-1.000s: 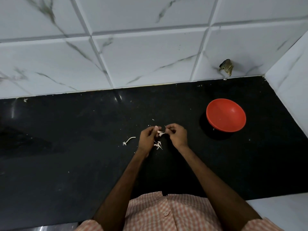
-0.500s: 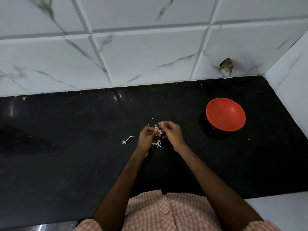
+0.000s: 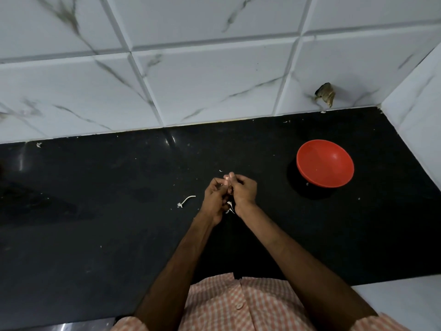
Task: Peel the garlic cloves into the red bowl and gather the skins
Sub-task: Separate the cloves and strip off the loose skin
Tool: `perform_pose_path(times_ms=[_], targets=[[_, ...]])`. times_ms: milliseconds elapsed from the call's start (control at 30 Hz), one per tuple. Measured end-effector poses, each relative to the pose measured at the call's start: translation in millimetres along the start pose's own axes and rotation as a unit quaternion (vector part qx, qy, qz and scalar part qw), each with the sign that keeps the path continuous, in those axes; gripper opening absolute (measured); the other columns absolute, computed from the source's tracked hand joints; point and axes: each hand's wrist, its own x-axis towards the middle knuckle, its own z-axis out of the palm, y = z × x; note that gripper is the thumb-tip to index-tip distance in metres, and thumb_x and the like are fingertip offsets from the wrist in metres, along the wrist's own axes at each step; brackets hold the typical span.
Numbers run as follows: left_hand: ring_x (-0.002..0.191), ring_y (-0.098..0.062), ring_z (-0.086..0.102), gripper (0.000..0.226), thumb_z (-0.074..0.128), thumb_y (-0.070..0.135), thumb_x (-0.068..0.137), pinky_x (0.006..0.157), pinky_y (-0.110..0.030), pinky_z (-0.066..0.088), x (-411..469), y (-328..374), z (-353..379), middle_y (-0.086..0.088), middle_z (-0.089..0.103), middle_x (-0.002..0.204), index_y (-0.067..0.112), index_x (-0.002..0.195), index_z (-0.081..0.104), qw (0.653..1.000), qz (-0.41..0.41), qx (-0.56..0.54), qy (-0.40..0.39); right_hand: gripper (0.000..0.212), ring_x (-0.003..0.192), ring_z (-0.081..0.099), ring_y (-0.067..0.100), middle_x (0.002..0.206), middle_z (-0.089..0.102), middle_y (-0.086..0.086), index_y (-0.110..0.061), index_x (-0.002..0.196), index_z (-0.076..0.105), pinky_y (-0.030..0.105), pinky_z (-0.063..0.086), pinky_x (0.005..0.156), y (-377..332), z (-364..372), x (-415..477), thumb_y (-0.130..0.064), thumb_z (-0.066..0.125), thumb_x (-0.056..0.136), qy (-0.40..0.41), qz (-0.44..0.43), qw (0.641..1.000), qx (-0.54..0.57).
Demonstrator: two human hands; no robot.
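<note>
Nearest to me is my orange-and-white checked shirt [image 3: 238, 304], with one button showing at the front. Both bare forearms reach out from it over the glossy black stone counter [image 3: 95, 235] and come together near its middle. A plain white surface [image 3: 401, 302] meets the counter at my near right.

Just below my wrists a few thin white garlic skins [image 3: 230, 207] lie on the counter, partly hidden between my hands. My left hand [image 3: 216, 199] and my right hand [image 3: 243, 191] are pressed close, fingers curled inward, the fingertips meeting at the far side. Together they pinch a small pale garlic clove [image 3: 226, 181], raised a little above the counter; only a sliver shows, so I cannot tell how much skin is on it.

To the left of my left hand, apart from it, lies a thin white curved garlic stem [image 3: 187, 201] with a knotted end. Just beyond my fingertips sits a tiny white crescent scrap [image 3: 221, 170].

Farther off to my right, well apart from my hands, the round red plastic bowl [image 3: 325, 163] stands upright on the counter, with a white fleck [image 3: 307, 184] by its near edge.

Behind the counter rises the white marble-veined tiled wall [image 3: 214, 80], which turns a corner at the right. A dark brown ragged patch [image 3: 325, 94] shows low on it, above the bowl.
</note>
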Motion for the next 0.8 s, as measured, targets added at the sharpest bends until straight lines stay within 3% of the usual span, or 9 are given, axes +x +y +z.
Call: perform_pose_path(times_ms=[167, 300, 433, 533, 700, 800], targets=[[0.042, -0.002, 0.033, 0.019, 0.049, 0.016, 0.104, 0.035, -0.013, 0.022, 0.6, -2.1, -3.6, 0.001, 0.051, 0.069, 0.015, 0.086, 0.052, 1.000, 0.007, -0.009, -0.028, 0.016, 0.069, 0.067, 0.008, 0.087, 0.075, 0.004, -0.014, 0.086, 0.075, 0.026, 0.054, 0.066, -1.9, -5.9, 3.1, -0.014, 0.064, 0.098, -0.021, 0.021, 1.000, 0.007], [0.045, -0.005, 0.039, 0.022, 0.049, 0.022, 0.106, 0.035, -0.017, 0.029, 7.4, 0.9, -0.6, 0.000, 0.059, 0.071, 0.009, 0.091, 0.059, 0.998, 0.034, 0.058, -0.019, 0.014, 0.061, 0.063, 0.005, 0.073, 0.068, 0.001, -0.007, 0.096, 0.074, 0.027, 0.057, 0.064, -5.2, -14.8, 6.3, -0.017, 0.064, 0.099, -0.064, 0.038, 0.996, 0.047], [0.041, -0.003, 0.046, 0.022, 0.045, 0.014, 0.107, 0.037, -0.016, 0.034, 12.1, -5.7, 3.4, -0.006, 0.063, 0.069, 0.004, 0.094, 0.060, 0.991, 0.056, 0.111, 0.049, 0.009, 0.095, 0.073, 0.022, 0.098, 0.075, 0.009, -0.012, 0.097, 0.075, 0.036, 0.061, 0.084, 1.7, -22.3, 8.2, -0.014, 0.066, 0.097, -0.082, -0.020, 0.996, 0.002], [0.044, -0.005, 0.050, 0.025, 0.044, 0.012, 0.107, 0.040, -0.016, 0.037, 15.4, -14.5, 0.4, -0.004, 0.064, 0.066, 0.009, 0.089, 0.062, 0.990, 0.062, 0.117, 0.057, 0.009, 0.097, 0.072, 0.027, 0.099, 0.075, 0.013, -0.011, 0.094, 0.074, 0.041, 0.061, 0.085, 8.6, -28.4, 10.3, -0.011, 0.065, 0.097, -0.088, -0.048, 0.995, -0.029], [0.055, -0.009, 0.053, 0.023, 0.045, 0.011, 0.106, 0.049, -0.021, 0.042, 23.0, -21.7, -6.5, -0.002, 0.065, 0.071, 0.012, 0.092, 0.064, 0.980, 0.086, 0.168, 0.068, 0.024, 0.096, 0.071, 0.025, 0.107, 0.073, 0.018, 0.000, 0.108, 0.071, 0.030, 0.061, 0.075, 6.5, -30.3, 13.4, -0.016, 0.054, 0.104, -0.081, 0.060, 0.995, 0.017], [0.064, -0.008, 0.062, 0.016, 0.054, 0.014, 0.102, 0.058, -0.023, 0.048, 26.9, -21.8, -12.9, -0.004, 0.070, 0.080, 0.014, 0.091, 0.065, 0.967, 0.102, 0.220, 0.080, 0.022, 0.092, 0.070, 0.023, 0.102, 0.072, 0.016, 0.003, 0.111, 0.069, 0.027, 0.062, 0.074, 4.7, -31.3, 13.3, -0.013, 0.062, 0.099, -0.109, 0.058, 0.992, -0.006]])
